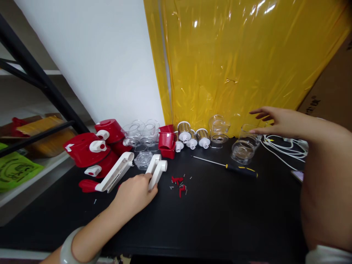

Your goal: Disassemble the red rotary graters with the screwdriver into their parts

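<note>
My left hand (137,190) is closed around the lower part of the white crank handles (157,171), which lie side by side on the black table. Another white crank handle (118,172) with a red grip lies to its left. To the right, my right hand (271,120) hovers at a clear plastic housing (244,146), thumb and fingers apart. Whether the thumb touches its rim I cannot tell. A screwdriver (239,169) with a black and yellow handle lies below that housing. Small red parts (180,183) and several screws are scattered right of my left hand.
Red bases (85,148) with white knobs are stacked at the left. Along the back stand clear housings (145,132), red hoppers (167,141) and metal grater drums (184,132). White cables (283,146) and a phone (297,175) lie at the right. A shelf rack (35,79) borders the left.
</note>
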### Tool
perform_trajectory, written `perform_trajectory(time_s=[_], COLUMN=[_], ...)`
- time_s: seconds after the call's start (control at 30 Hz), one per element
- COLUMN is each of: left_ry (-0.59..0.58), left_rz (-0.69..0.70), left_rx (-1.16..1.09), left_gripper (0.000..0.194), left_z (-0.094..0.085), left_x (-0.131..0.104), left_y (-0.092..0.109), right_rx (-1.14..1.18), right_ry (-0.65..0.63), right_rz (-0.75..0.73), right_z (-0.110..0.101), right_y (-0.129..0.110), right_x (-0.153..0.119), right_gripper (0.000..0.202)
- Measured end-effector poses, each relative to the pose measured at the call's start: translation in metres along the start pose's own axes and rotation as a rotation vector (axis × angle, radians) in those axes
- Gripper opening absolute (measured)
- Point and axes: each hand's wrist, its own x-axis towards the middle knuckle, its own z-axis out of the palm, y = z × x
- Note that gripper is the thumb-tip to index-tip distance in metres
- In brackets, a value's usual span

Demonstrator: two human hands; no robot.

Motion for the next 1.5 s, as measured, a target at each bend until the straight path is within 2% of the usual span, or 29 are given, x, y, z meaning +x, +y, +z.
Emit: perform_trajectory(time_s=[0.1,0.17,0.23,0.33,0.4,0.47,0.5,0.53,0.6,0.73,0.8,0.9,1.0,1.1,1.23,1.33,1.4,1.5], left_ry=[-0.001,0.010,0.035,0.087,0.125,0.194,0.238,0.273,0.229,-0.225,-0.332,-0.336,-0.294,-0.254,-0.245,-0.220,-0.210,-0.206], left_rz=[0.000,0.005,0.011,0.028,0.054,0.105,0.151,0.206,0.317,0.424,0.429,0.387,0.328,0.324,0.331,0.315,0.303,0.274], left_rx=[-0.004,-0.006,-0.017,-0.073,-0.143,-0.254,-0.329,-0.418,-0.641,-1.204,-1.352,-1.397,-1.422,-1.475,-1.474,-1.438,-1.406,-1.380], left_gripper=[0.031,0.030,0.028,0.024,0.025,0.028,0.030,0.031,0.031,0.033,0.036,0.041,0.052,0.056,0.050,0.053,0.053,0.050], left_z=[0.000,0.002,0.003,-0.001,-0.010,-0.023,-0.030,-0.035,-0.042,-0.032,-0.021,-0.008,-0.003,-0.004,-0.008,-0.010,-0.009,-0.005], left_x=[0.001,0.001,0.000,-0.006,-0.010,-0.011,-0.010,-0.007,0.002,0.020,0.023,0.023,0.019,0.017,0.015,0.013,0.013,0.015], left_y=[-0.001,-0.001,-0.002,-0.002,-0.003,-0.004,-0.004,-0.005,-0.005,-0.004,-0.006,-0.008,-0.008,-0.007,-0.007,-0.008,-0.008,-0.005], right_rx=[-0.048,-0.091,-0.132,-0.057,0.023,0.014,-0.038,-0.108,-0.256,-0.447,-0.522,-0.604,-0.598,-0.538,-0.425,-0.250,-0.089,0.257], right_ry=[0.064,0.129,0.221,0.324,0.271,0.105,-0.025,-0.166,-0.303,-0.330,-0.334,-0.311,-0.314,-0.258,-0.099,-0.044,0.019,0.140], right_rz=[-0.050,-0.112,-0.215,-0.359,-0.405,-0.439,-0.452,-0.460,-0.437,-0.254,-0.171,-0.122,-0.167,-0.227,-0.267,-0.339,-0.396,-0.429], right_z=[-0.004,-0.009,-0.016,-0.019,-0.007,0.017,0.032,0.048,0.077,0.111,0.118,0.123,0.118,0.098,0.062,0.048,0.051,0.075], right_y=[-0.002,-0.011,-0.030,-0.073,-0.103,-0.124,-0.129,-0.131,-0.125,-0.107,-0.106,-0.114,-0.122,-0.121,-0.109,-0.098,-0.094,-0.090], right_x=[-0.005,-0.013,-0.024,-0.046,-0.059,-0.066,-0.068,-0.069,-0.070,-0.075,-0.079,-0.081,-0.077,-0.075,-0.078,-0.081,-0.081,-0.073], right_gripper=[0.085,0.081,0.076,0.066,0.052,0.038,0.034,0.033,0.029,0.029,0.029,0.038,0.033,0.022,0.020,0.020,0.021,0.025])
